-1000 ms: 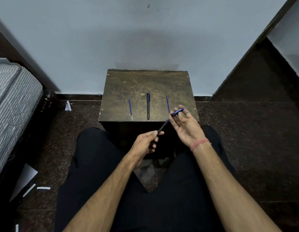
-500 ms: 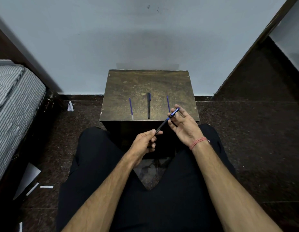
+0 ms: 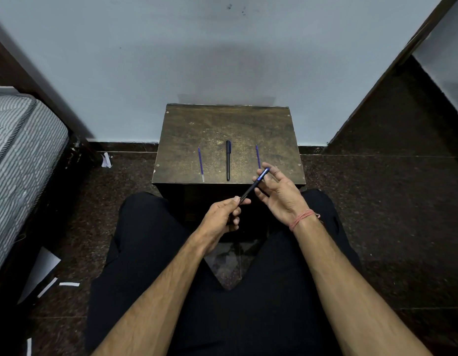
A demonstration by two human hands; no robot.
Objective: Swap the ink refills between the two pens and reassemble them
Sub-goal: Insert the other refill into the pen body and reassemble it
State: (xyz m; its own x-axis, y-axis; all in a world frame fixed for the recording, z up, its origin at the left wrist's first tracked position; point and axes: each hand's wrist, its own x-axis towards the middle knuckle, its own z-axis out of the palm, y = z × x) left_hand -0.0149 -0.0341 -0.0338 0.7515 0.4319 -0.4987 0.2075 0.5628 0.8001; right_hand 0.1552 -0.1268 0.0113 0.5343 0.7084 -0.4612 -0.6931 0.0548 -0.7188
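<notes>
A black pen with a blue cap end [image 3: 253, 185] slants between my hands, just in front of the small brown table [image 3: 186, 127]. My left hand [image 3: 222, 219] grips its lower black barrel. My right hand [image 3: 276, 194] pinches the blue end with thumb and fingertips, the other fingers spread. On the table lie a second black pen [image 3: 228, 160] in the middle, one blue refill [image 3: 201, 163] to its left and another blue refill [image 3: 258, 156] to its right, partly hidden behind my right fingers.
The table stands against a pale wall [image 3: 222, 60]. A striped mattress [image 3: 19, 155] is at the left, with paper scraps [image 3: 50, 283] on the dark stone floor. A dark door frame [image 3: 392, 73] runs up at the right. My black-trousered legs fill the foreground.
One second ago the blue end was apart in my right hand. It now sits on the barrel's tip, and both hands hold the joined pen.
</notes>
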